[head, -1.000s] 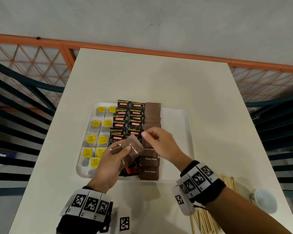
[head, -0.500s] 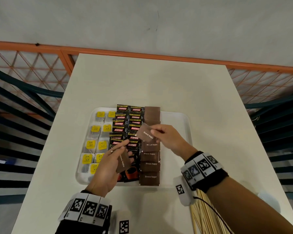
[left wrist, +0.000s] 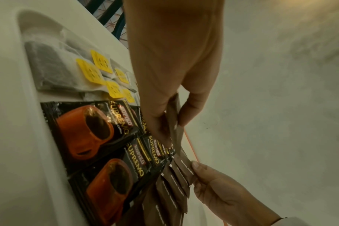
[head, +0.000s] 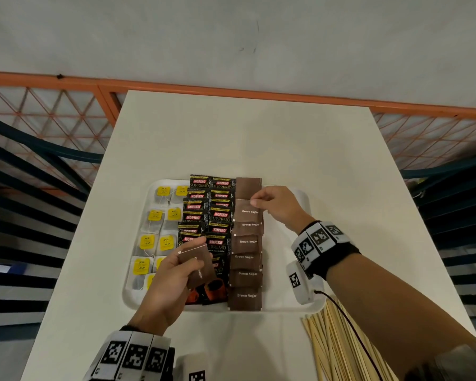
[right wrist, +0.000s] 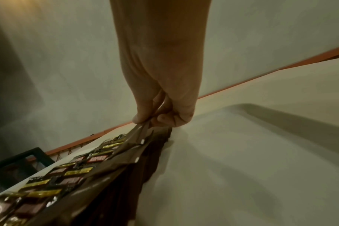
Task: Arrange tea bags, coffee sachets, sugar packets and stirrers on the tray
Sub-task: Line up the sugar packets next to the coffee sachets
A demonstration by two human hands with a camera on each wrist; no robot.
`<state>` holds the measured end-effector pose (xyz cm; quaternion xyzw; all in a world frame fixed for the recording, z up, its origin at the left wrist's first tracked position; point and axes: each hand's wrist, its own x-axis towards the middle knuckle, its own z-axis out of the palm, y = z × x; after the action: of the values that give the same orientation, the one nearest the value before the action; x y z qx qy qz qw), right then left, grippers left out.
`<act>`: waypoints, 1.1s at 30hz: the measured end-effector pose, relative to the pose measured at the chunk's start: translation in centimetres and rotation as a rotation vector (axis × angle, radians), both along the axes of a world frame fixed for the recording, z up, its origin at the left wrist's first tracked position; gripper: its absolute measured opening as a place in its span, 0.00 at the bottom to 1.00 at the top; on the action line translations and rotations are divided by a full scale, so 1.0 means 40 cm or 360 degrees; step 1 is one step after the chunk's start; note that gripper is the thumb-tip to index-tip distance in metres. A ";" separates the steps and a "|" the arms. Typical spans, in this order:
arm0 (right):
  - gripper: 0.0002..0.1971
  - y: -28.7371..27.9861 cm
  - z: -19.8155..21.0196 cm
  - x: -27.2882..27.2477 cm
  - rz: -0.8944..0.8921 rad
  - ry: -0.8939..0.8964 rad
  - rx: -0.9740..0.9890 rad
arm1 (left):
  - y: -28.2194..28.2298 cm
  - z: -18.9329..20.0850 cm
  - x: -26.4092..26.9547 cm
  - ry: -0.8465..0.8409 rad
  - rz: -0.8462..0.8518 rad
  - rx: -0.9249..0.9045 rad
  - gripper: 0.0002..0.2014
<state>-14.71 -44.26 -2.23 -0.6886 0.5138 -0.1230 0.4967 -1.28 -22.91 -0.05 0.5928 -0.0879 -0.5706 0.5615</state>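
A white tray (head: 286, 305) holds tea bags with yellow tags (head: 155, 215) on the left, black coffee sachets (head: 220, 215) in the middle and a column of brown sugar packets (head: 246, 273) to their right. My right hand (head: 275, 204) pinches one brown sugar packet (head: 249, 211) by its top edge, low over the far part of that column (right wrist: 143, 134). My left hand (head: 173, 270) grips a small stack of brown sugar packets (head: 197, 266) above the near coffee sachets (left wrist: 176, 130). Wooden stirrers (head: 335, 345) lie on the table, right of the tray's near corner.
The white table (head: 245, 138) stretches bare beyond the tray. The tray's right part (right wrist: 252, 152) is bare. An orange mesh railing (head: 52, 111) and dark slats flank the table. A thin black cable (head: 349, 323) from my right wristband crosses the stirrers.
My right hand took a sugar packet from the stack in my left hand and carried it away to the far part of the sugar column. My left hand drew back slightly towards me.
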 end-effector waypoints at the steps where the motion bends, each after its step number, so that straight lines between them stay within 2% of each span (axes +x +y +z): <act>1: 0.04 0.001 -0.007 -0.001 -0.0018 0.0007 -0.0022 | -0.002 -0.001 -0.001 0.0011 0.0021 -0.0014 0.20; 9: 0.07 0.025 -0.019 -0.002 0.0012 0.0124 -0.0374 | -0.020 -0.005 -0.014 0.0078 0.0148 -0.0092 0.15; 13: 0.08 0.074 0.016 0.002 0.0037 0.0183 -0.0612 | -0.029 -0.004 -0.019 0.0067 0.0193 -0.0145 0.13; 17: 0.12 0.184 0.082 0.006 0.0490 0.0044 -0.0276 | -0.039 0.000 -0.026 0.0045 0.0226 -0.0233 0.12; 19: 0.11 0.223 0.078 0.008 0.0579 -0.0055 -0.0060 | -0.044 0.001 -0.028 0.0013 0.0235 -0.0260 0.13; 26: 0.06 0.224 0.055 0.012 0.0307 -0.0354 0.0281 | -0.038 -0.008 -0.028 -0.0096 0.0292 -0.0223 0.11; 29: 0.05 0.192 0.059 0.010 0.0267 -0.0331 0.0281 | -0.022 -0.017 -0.014 -0.0100 0.0271 -0.0199 0.09; 33: 0.11 0.123 0.069 0.009 0.0184 -0.0212 0.0153 | 0.017 -0.023 0.011 -0.0209 0.0238 -0.0145 0.10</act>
<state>-14.34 -39.35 0.52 -0.6827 0.4444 -0.1148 0.5685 -0.85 -22.23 -0.97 0.6077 -0.1059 -0.4824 0.6219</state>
